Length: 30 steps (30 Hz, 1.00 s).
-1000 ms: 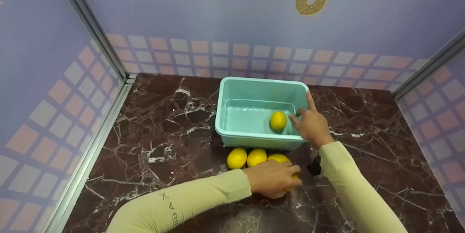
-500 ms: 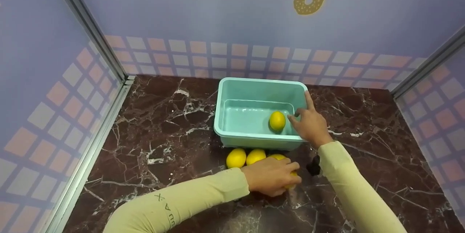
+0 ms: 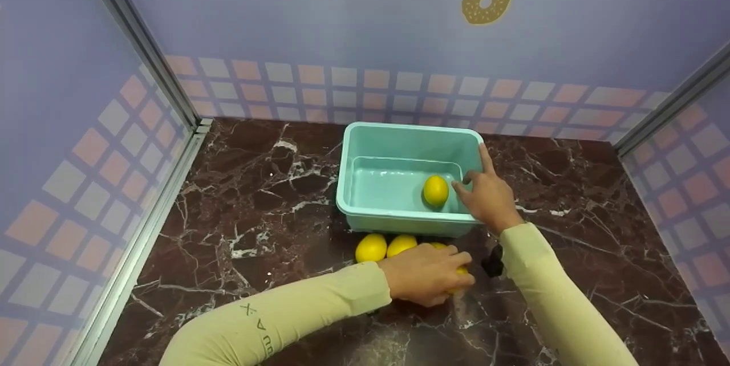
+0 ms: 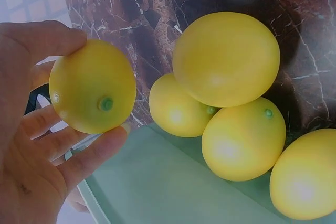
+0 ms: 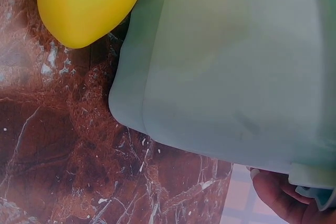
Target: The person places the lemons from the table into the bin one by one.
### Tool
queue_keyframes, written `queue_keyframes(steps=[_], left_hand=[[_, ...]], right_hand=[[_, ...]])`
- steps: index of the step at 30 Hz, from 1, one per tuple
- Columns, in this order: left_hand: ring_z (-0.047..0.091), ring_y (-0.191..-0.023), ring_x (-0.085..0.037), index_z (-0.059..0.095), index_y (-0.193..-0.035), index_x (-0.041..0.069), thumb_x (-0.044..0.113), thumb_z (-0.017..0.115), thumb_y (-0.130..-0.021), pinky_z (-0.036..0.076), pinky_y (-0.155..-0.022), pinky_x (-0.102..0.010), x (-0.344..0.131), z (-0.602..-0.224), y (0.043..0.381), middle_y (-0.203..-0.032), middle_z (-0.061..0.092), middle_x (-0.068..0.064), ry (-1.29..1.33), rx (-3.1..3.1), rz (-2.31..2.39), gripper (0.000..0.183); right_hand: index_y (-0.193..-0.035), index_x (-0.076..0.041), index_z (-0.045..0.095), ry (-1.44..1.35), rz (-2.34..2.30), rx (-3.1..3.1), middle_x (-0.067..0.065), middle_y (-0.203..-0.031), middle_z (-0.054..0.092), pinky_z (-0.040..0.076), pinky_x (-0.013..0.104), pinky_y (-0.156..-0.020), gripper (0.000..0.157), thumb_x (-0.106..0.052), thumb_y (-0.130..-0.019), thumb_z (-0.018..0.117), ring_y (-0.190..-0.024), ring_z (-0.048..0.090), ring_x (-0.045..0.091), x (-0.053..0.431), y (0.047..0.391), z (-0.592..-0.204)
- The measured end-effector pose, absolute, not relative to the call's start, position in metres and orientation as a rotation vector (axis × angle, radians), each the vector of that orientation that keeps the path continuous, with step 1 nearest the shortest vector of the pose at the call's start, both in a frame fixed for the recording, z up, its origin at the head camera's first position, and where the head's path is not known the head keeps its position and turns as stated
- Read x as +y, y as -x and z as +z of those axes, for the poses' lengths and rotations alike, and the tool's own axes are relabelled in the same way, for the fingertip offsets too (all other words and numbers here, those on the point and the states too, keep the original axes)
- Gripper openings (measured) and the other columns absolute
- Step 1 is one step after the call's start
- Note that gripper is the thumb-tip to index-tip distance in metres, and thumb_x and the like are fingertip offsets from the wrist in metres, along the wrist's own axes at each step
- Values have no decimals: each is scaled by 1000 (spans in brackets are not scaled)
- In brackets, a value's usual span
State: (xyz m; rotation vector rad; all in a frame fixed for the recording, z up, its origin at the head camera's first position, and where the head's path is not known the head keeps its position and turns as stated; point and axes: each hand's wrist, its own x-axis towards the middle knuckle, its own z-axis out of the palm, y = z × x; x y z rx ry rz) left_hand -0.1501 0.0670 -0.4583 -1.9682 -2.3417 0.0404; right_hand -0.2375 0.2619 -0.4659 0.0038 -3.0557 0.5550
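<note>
My left hand (image 3: pixel 425 275) pinches a lemon (image 4: pixel 93 86) between thumb and fingers, low over the dark marbled table in front of the bin. Beside it, several other lemons sit close along the bin's front wall, among them a left one (image 3: pixel 371 248) and a middle one (image 3: pixel 401 245); the hand partly covers the others. My right hand (image 3: pixel 487 198) holds the right rim of the mint-green plastic bin (image 3: pixel 408 215), its index finger stretched along the rim and the thumb inside. One lemon (image 3: pixel 436 191) lies in the bin, near that thumb.
Behind the bin stands a lilac wall (image 3: pixel 388 24) with a tile pattern. Side panels with metal edge strips (image 3: pixel 137 252) border the marbled table (image 3: pixel 256 200) left and right. A small black object (image 3: pixel 493 261) shows beside the right sleeve.
The left hand has shifted very slightly toward the bin with its lemon, covering more of the lemon behind it. The right hand and bin stay in place.
</note>
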Motion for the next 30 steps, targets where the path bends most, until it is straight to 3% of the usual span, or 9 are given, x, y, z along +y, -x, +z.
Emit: queue_keyframes(steps=[21,30], left_hand=[[53,-85,-12,62,-111,27,33,64,-86,48,-57,-23,63,-451,150,-109,53,4,1940,-2331,68,26],[53,-87,-12,61,-116,27,33,65,-85,48,-59,-24,63,-444,152,-114,54,3,1938,-2349,84,32]], right_hand=[[-105,-1,69,-31,564,-3037,12,-164,5,51,52,-73,41,-39,-94,58,-79,64,36,260,235,-470],[-107,-1,68,-11,569,-3051,9,-164,3,51,54,-81,42,-39,-94,57,-84,64,38,263,237,-467]])
